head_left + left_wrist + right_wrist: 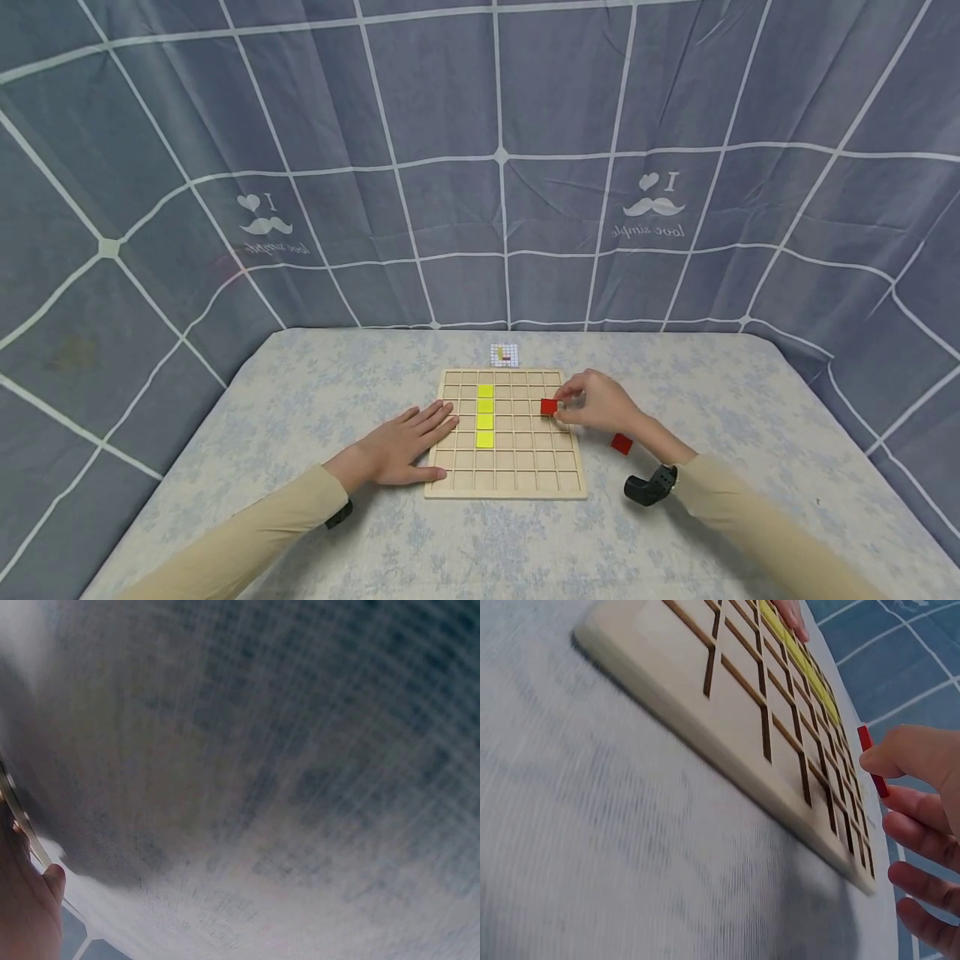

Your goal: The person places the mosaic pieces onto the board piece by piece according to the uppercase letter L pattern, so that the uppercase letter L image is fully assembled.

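Observation:
A wooden grid board [525, 481] lies on the table, with several yellow square tiles [485, 421] in one column of its cells. My left hand [405, 444] lies flat with spread fingers on the board's left edge. Over the right side of the board, my right hand [602, 402] pinches a red square tile [549, 407] between thumb and finger. In the right wrist view that red tile [872, 761] is seen edge-on, above the board's surface. Another red tile [622, 443] lies on the table beneath the right wrist.
A small printed card [505, 356] with a grid pattern lies just behind the board. The table [360, 367] has a pale floral cloth. A blue curtain [435, 208] with white lines stands behind and at both sides. Dark bands [651, 486] sit on the wrists.

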`<state>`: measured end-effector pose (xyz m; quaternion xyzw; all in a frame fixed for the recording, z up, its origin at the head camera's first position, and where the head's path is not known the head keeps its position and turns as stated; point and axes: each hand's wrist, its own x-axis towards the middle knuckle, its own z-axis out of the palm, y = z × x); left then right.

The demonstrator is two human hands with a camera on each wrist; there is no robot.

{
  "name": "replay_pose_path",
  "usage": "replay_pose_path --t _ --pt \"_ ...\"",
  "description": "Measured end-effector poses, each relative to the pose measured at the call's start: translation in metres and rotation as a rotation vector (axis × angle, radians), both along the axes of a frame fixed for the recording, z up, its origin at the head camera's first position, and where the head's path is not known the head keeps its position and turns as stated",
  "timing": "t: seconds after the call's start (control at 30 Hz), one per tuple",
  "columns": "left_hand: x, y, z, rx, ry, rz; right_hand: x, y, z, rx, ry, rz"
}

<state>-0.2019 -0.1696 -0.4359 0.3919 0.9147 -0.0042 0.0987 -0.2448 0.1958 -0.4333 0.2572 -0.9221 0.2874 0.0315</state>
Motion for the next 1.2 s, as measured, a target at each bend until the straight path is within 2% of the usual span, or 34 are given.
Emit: replay_pose_path --t 0.27,0.57,0.73,0.9,1.2 --pt "0.000 0.001 0.002 0.001 -0.008 -0.001 0.004 -0.026 -0.004 -0.001 0.010 0.052" --pt "-0.002 0.002 -0.001 -0.022 0.003 -0.010 0.013 -0.049 -0.009 0.002 0.019 0.096" --pt "-0.003 0.001 -0.001 -0.028 0.003 -0.009 0.018 -0.057 -0.012 0.005 0.060 0.140" --pt "-0.003 0.002 -0.001 -0.025 -0.001 -0.007 0.021 -0.060 -0.012 0.029 0.063 0.132" --pt "-0.003 0.000 -0.002 -0.027 0.003 0.004 0.023 -0.064 -0.006 0.062 0.017 0.126"
